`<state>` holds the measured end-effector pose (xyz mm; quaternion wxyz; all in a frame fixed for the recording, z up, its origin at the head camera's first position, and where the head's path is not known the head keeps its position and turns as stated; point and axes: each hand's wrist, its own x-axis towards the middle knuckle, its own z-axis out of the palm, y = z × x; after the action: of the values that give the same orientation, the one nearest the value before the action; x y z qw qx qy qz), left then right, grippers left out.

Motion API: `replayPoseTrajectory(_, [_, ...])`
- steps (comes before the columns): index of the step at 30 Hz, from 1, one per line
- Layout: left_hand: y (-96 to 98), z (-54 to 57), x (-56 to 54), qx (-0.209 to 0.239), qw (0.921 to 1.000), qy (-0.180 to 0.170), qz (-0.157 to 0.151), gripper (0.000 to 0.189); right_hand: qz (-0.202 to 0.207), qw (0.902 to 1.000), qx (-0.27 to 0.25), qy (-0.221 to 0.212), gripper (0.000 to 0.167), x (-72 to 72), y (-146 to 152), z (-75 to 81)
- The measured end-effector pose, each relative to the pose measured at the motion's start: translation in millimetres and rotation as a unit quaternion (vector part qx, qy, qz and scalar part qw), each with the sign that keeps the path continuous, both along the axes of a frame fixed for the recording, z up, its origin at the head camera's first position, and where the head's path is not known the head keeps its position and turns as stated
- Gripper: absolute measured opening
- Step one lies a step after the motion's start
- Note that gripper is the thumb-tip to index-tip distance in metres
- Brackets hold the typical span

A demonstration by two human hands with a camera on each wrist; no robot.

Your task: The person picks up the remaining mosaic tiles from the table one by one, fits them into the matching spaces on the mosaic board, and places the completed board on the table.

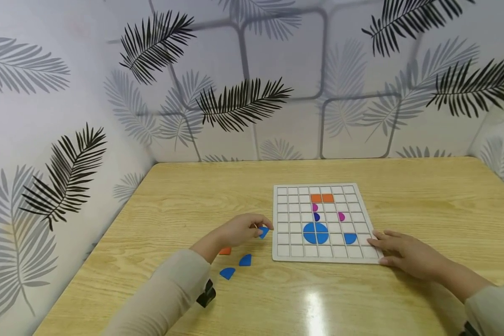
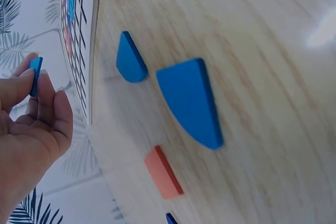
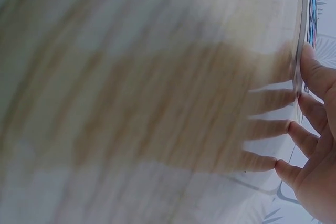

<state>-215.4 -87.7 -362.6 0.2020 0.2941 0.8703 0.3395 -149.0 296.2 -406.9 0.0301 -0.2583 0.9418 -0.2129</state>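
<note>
Between thumb and fingers, my left hand [image 1: 244, 229] pinches a blue quarter-circle piece [image 1: 263, 232], raised just left of the board; the left wrist view shows this piece [image 2: 35, 76] edge-on. My right hand [image 1: 413, 254] rests at the lower right corner of the white grid board [image 1: 283, 252], its fingertips touching the edge. On the grid lie two orange squares [image 1: 321, 198], a blue circle made of quarters [image 1: 315, 233], a single blue quarter [image 1: 350, 238], two magenta half-circles [image 1: 341, 216] and a dark blue half-circle [image 1: 317, 217].
Left of the board, two loose blue quarter pieces [image 1: 245, 260] and an orange piece [image 1: 225, 251] lie on the wooden table [image 1: 319, 294]. The left wrist view also shows the tip of a dark blue piece [image 2: 171, 218]. A leaf-patterned wall [image 1: 277, 135] stands behind the table.
</note>
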Motion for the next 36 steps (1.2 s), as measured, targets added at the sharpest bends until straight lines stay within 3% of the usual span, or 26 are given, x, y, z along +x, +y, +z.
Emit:
replayPoseTrajectory(17, [34.7,9.1,1.9,0.028,0.9985,-0.045,0.009,0.017,0.002,0.9999,0.002,-0.014,0.048,-1.6,-1,4.2])
replayPoseTrajectory(22, [46.4,8.3,0.8,0.013,0.9996,-0.025,0.004,0.016,0.004,0.9998,-0.005,-0.017,0.048,-1.0,0,3.6])
replayPoseTrajectory(29, [67.9,6.9,-1.1,0.010,0.9995,0.009,-0.029,0.012,0.000,0.9999,-0.007,-0.013,0.048,0.2,0,3.1])
replayPoseTrajectory(36, [89.1,9.1,0.9,0.008,0.9986,0.021,-0.047,0.010,-0.001,0.9998,-0.006,-0.017,0.048,-0.7,-1,2.4])
